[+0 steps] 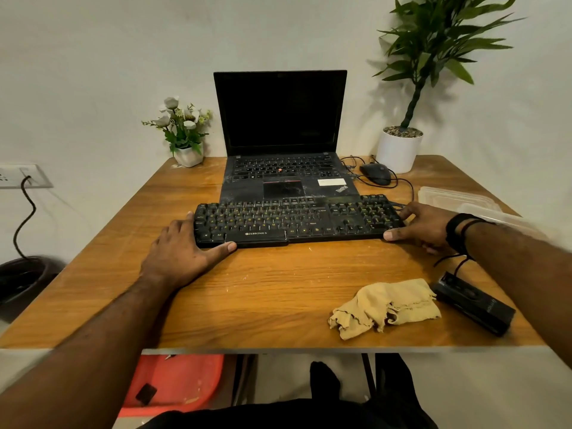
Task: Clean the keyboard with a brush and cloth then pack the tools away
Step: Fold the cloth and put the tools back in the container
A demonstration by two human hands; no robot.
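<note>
Head view: forearms nearest, both reaching fwd over wooden table (263,305). Left hand (179,252) at left end of keyboard (294,219), fingers curled round the end edge, thumb stretched along front edge, touching it. Right hand (424,227) at right end, fingers bent over far corner, thumb on front edge; black band on wrist. Keyboard black, dusty, lies flat mid-table, just in front of open laptop (284,134), its back edge overlapping laptop's palm rest. Cloth (387,308), tan, crumpled, frayed, near front-right of table, well apart from keyboard. Black case (473,301) just right of cloth, w/ cord at its far end; contents not visible, no brush seen. Clear plastic box (458,199) at right edge, behind right hand. Mouse (376,174) w/ cable right of laptop. White potted plant (399,150) far-right corner; small flower pot (185,134) far-left. Wall socket (21,174) w/ black cable at left. Red stool (176,382) under table.
</note>
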